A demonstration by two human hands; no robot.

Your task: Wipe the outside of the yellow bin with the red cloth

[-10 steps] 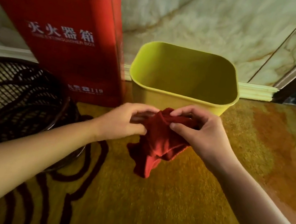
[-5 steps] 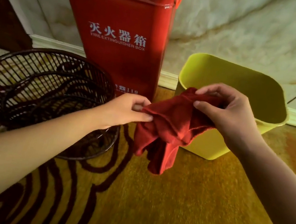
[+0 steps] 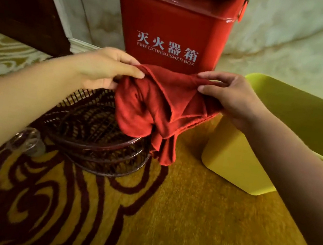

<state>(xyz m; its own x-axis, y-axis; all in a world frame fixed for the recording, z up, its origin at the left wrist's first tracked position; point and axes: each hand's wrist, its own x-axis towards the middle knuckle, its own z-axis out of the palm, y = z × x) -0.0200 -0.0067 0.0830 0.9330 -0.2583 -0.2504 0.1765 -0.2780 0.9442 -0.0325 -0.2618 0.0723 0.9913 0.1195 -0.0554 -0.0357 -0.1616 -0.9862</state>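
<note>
A crumpled red cloth (image 3: 158, 109) hangs in the air between my hands, in front of the red box. My left hand (image 3: 103, 67) pinches its upper left edge between thumb and fingers. My right hand (image 3: 229, 94) pinches its upper right edge. The yellow bin (image 3: 233, 154) stands open-topped on the carpet at the right, partly hidden behind my right forearm. The cloth hangs left of the bin and does not touch its wall.
A tall red fire extinguisher box (image 3: 177, 26) stands against the marble wall (image 3: 295, 37). A dark wire basket (image 3: 96, 133) sits on the floor under my left hand. Yellow carpet with dark red swirls (image 3: 101, 208) covers the floor. A dark wooden door frame (image 3: 21, 0) is at far left.
The view has swung left, so the bin now sits at the right edge. Both hands have spread apart, stretching the cloth's top edge wider, away from the bin.
</note>
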